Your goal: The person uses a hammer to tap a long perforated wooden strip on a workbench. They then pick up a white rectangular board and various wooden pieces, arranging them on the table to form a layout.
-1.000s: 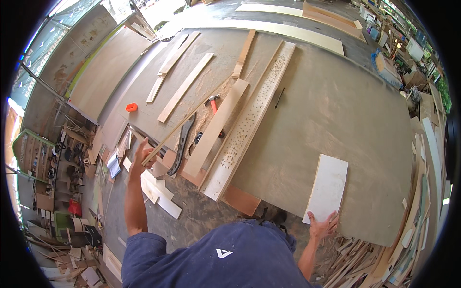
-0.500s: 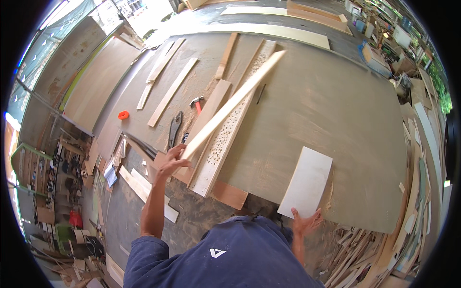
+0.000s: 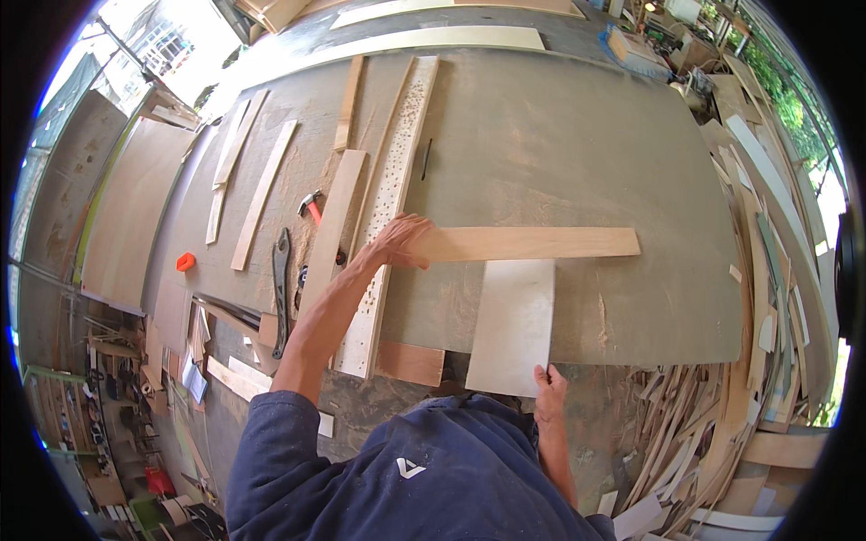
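My left hand [image 3: 403, 241] is closed around the left end of a pale wooden slat [image 3: 541, 242], which points to the right across the far end of a white rectangular board [image 3: 512, 329]. Whether the slat rests on that board or hovers just above it, I cannot tell. At the board's near right corner, my right hand [image 3: 549, 394] grips its edge, thumb on top and the other fingers mostly hidden. Under my left forearm runs a long strip dotted with holes [image 3: 397, 149], with a plain wooden plank [image 3: 336, 216] beside it.
A red-handled hammer [image 3: 311, 206], a large dark wrench [image 3: 280, 288] and an orange object [image 3: 185, 262] lie on the left of the worktable [image 3: 622, 153]. Several loose slats [image 3: 264, 194] are spread farther left. Piled offcuts [image 3: 672, 424] crowd the floor at right.
My left hand has swung the slat from a raised slant over the dotted strip to lie crosswise over the white board. My right hand has closed on the board's corner.
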`<state>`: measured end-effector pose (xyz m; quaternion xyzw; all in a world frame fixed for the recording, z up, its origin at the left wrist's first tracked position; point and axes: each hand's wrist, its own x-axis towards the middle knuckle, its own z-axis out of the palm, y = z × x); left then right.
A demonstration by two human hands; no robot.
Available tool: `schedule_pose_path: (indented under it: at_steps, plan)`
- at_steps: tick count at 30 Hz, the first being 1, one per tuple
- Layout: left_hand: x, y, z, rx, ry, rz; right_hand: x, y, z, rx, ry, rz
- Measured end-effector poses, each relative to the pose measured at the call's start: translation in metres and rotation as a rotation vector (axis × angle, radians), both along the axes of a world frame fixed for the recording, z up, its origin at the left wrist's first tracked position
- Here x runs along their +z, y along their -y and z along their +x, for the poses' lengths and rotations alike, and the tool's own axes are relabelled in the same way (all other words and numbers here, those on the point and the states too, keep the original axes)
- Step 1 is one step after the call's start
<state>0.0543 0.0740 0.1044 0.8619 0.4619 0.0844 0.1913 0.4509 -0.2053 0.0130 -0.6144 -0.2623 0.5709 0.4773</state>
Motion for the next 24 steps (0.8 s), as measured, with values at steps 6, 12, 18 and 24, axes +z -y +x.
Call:
schedule_pose_path:
  at_steps: [6,12,18,24]
  plan:
    - [-0.033,-0.034,0.007,0.058,-0.250,0.014,0.003,0.007,-0.028,0.159,-0.013,-0.084]
    - [-0.071,-0.043,0.024,0.179,-0.407,0.046,0.000,-0.010,-0.076,0.342,-0.047,-0.088]
    - [-0.076,-0.035,0.110,0.327,-0.140,-0.174,-0.013,-0.036,-0.109,0.591,0.470,0.092]
    - [-0.076,-0.034,0.145,0.320,-0.282,-0.195,-0.020,-0.054,-0.150,0.618,0.686,0.292]
